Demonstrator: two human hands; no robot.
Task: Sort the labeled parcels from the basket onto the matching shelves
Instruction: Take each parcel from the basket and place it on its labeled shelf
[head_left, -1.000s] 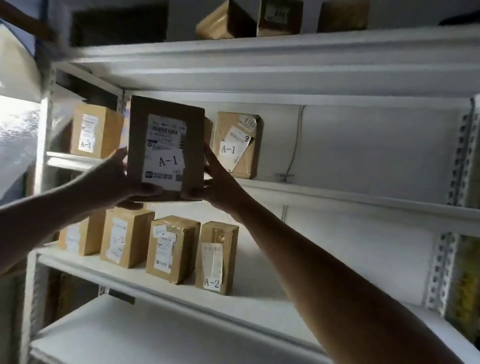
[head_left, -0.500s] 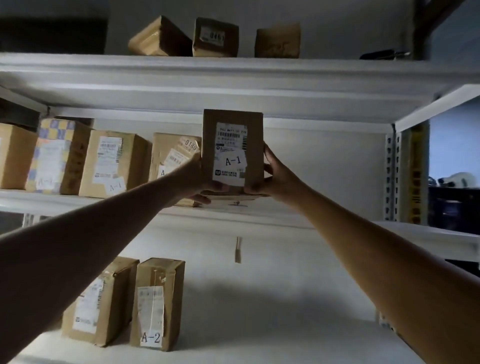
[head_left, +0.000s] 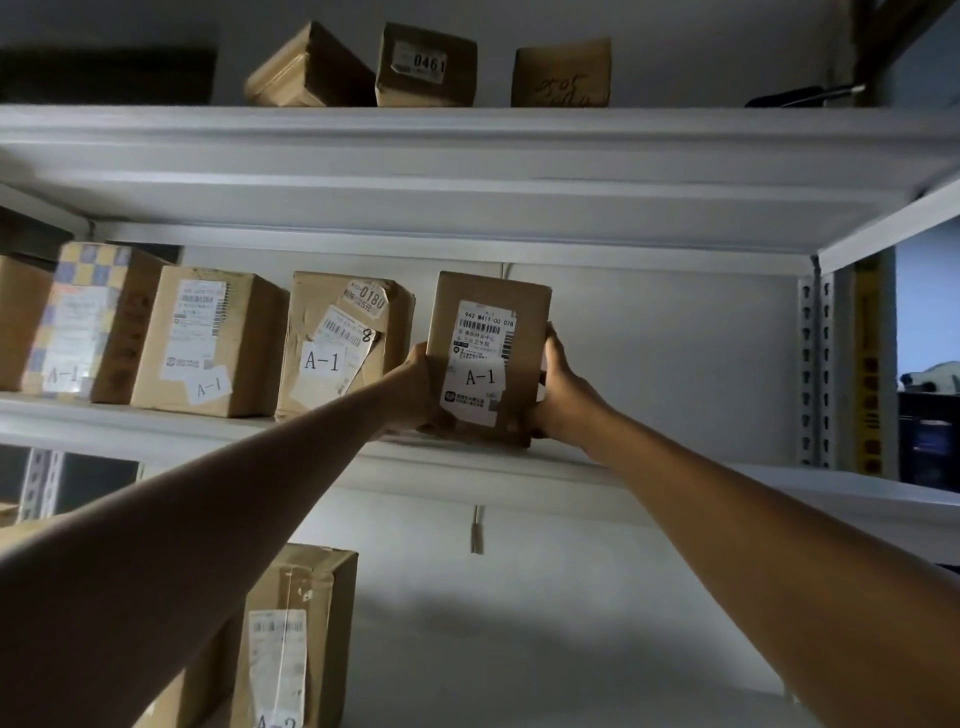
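A big white metal shelf rack (head_left: 467, 156) fills the view, with three boards one over the other. Two bare arms reach up to the middle shelf (head_left: 675, 475). On that shelf stand brown boxes in a row, each with a white A-1 sticker: a checkered box (head_left: 88, 322) far left, a plain box (head_left: 208, 343) next, then a crumpled box (head_left: 343, 343) marked 0180. Just right of it is the A-1 parcel (head_left: 488, 358), upright, its bottom at the shelf's front edge. The left hand (head_left: 415, 389) grips its left side and the right hand (head_left: 558, 389) grips its right side, fingers curled around the edges. On the top shelf sit three small boxes, one marked 0461 (head_left: 426, 65). Down below stands an A-2 box (head_left: 296, 634).
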